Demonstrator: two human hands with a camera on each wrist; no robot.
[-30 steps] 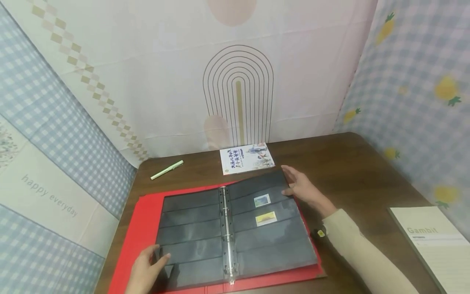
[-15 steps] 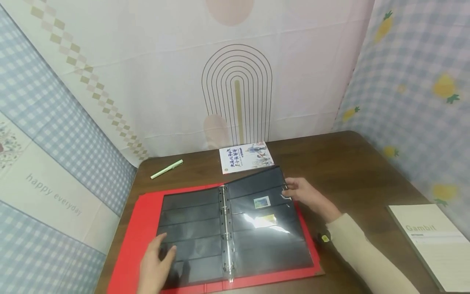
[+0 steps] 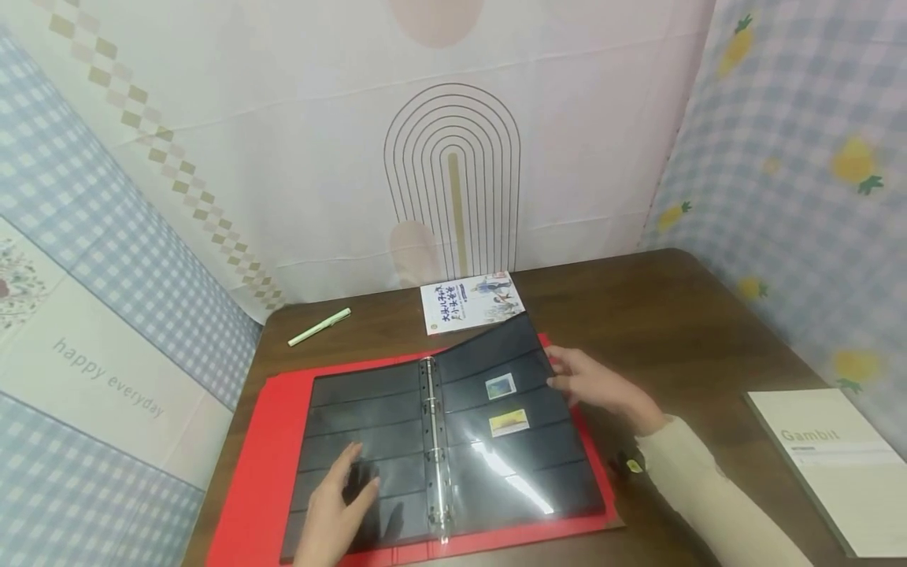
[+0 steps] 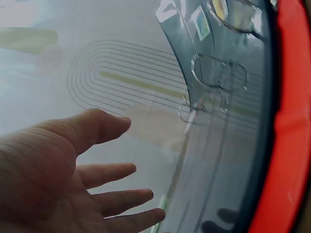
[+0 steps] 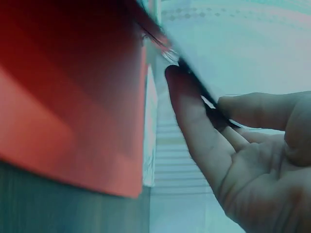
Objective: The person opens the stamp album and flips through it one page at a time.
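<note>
Red binder (image 3: 248, 465) lying open on brown table (image 3: 673, 315), right hand (image 3: 598, 386) pinching raised edge of black sleeve page (image 3: 510, 425) between thumb and fingers, left hand (image 3: 336, 512) flat with fingers spread on left-side page (image 3: 368, 417).

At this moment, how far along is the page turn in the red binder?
Done: the red binder lies open. In hand: the right hand pinches the stamp page at its outer edge, lifted a little; the left hand rests flat on the left page. Left: swinging the page over the rings.
</note>
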